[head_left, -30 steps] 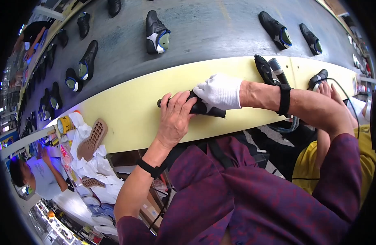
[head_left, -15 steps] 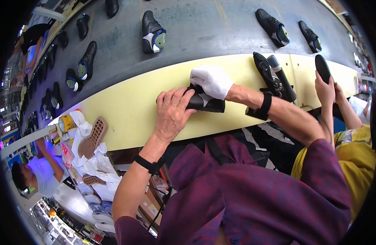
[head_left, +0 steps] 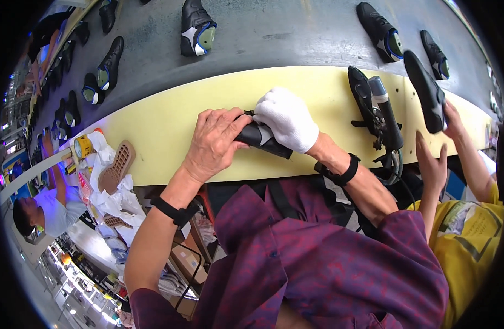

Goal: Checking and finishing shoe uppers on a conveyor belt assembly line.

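Observation:
A black shoe (head_left: 255, 135) with a grey patch lies on its side just above the pale yellow bench top (head_left: 186, 118), its far part hidden under my fingers. My bare left hand (head_left: 215, 143) is wrapped over one end of it, thumb along the near side. A white knitted glove covers my right hand (head_left: 286, 119), which is closed in a fist at the shoe's upper edge. What the gloved fingers pinch there is hidden. Each of my wrists wears a black strap.
A hand tool with a hose (head_left: 387, 118) and a dark shoe-shaped piece (head_left: 361, 93) lie right of my hands. A co-worker holds a black shoe (head_left: 425, 90) nearby. Black shoes (head_left: 197, 28) stand on the grey conveyor (head_left: 285, 33). Left are a brown sole (head_left: 116, 167) and crumpled paper.
Both my hands and the shoe have shifted slightly left, and the shoe's near end tilts more downward. The co-worker's shoe has turned, and one of their hands is now off it.

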The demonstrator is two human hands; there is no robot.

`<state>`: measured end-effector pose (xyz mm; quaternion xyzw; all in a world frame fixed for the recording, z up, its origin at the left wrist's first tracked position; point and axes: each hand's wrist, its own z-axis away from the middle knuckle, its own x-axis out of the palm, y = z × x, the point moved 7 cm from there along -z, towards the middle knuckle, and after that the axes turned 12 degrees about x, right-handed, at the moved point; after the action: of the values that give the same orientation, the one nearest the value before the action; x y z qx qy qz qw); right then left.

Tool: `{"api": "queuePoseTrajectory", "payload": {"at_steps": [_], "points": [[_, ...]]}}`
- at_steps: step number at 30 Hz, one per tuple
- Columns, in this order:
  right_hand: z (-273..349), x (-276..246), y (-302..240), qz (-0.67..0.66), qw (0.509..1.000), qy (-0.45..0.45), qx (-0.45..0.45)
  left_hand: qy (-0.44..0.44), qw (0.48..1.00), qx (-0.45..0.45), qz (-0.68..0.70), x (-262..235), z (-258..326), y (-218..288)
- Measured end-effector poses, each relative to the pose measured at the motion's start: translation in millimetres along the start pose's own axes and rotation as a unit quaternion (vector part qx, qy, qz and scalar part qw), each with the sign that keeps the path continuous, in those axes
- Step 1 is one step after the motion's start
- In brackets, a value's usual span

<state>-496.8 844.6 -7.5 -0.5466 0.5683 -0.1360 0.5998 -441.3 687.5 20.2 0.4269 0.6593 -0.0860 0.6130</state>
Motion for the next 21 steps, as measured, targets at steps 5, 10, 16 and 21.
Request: {"api": "queuePoseTrajectory", "payload": {"at_steps": [5, 10, 16, 21], "points": [[4.9, -2.0, -5.6, 0.060, 0.995, -0.058, -0.055, -0.025, 0.999, 0.026, 0.028, 0.5, -4.1, -3.9], [12.2, -3.6, -15.8, 0.140, 0.987, -0.065, -0.049, -0.047, 0.996, 0.044, 0.062, -0.1, -11.5, -9.3], [32.8, 0.1, -36.6, 0.170, 0.982, -0.076, 0.022, -0.061, 0.996, 0.058, 0.033, 5.6, 5.9, -6.6], [46.7, -16.1, 16.4, 0.067, 0.986, 0.048, 0.142, -0.038, 0.997, 0.064, -0.023, 12.4, 30.3, 18.3]]}}
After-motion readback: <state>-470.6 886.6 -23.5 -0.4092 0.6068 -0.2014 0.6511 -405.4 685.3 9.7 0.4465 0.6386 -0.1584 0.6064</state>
